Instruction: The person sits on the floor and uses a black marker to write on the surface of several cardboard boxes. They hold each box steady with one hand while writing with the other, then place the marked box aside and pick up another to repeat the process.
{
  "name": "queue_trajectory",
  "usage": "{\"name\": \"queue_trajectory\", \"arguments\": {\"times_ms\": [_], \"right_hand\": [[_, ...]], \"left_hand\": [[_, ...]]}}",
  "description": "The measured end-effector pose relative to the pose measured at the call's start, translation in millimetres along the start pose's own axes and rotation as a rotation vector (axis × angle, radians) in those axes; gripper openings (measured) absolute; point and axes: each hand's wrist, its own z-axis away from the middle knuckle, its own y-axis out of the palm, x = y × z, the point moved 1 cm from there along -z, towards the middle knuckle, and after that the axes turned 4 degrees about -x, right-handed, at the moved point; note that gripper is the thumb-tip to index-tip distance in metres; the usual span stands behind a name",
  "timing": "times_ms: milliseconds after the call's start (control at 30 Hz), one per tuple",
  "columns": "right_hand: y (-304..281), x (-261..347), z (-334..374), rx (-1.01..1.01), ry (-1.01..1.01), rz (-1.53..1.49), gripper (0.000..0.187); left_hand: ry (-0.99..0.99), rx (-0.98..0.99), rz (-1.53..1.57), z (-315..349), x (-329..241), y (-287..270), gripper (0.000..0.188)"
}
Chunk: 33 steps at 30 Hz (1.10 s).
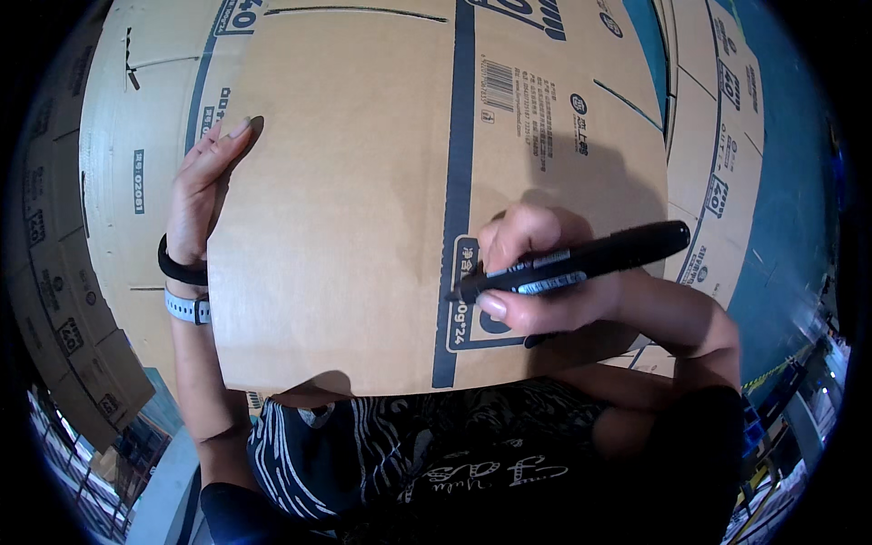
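A brown cardboard sheet [336,209] with a dark blue stripe and printed panels lies tilted in front of my body. My right hand [545,272] is closed around a thick black marker [599,259]. The marker's tip points left and meets or nearly meets the sheet beside the blue stripe. At the sheet's left edge, my left hand [202,186] holds the cardboard, its fingers partly hidden. A black band [180,265] and a light grey watch strap [188,307] circle the left wrist.
More printed cardboard [113,209] lies beneath on the left, and further cardboard [727,136] on the right. Short black lines mark several panels. A teal surface [790,209] extends along the right. Another cardboard piece [68,300] sits at the far left.
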Motion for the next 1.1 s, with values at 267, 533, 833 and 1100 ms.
{"name": "queue_trajectory", "arguments": {"times_ms": [267, 533, 833, 1100], "right_hand": [[25, -8, 23, 0.019, -0.254, 0.071, 0.017], [33, -10, 18, 0.064, -0.305, 0.196, 0.014], [33, -15, 19, 0.087, -0.337, 0.272, 0.01], [32, -15, 17, 0.105, -0.329, 0.279, 0.013]], "left_hand": [[0.004, 0.074, -0.013, 3, 6, 0, 0.03], [-0.04, 0.033, 0.047, 2, 7, -7, 0.029], [0.103, 0.169, -0.161, -7, 9, -22, 0.031], [0.107, 0.188, -0.15, -10, 9, -21, 0.03]]}}
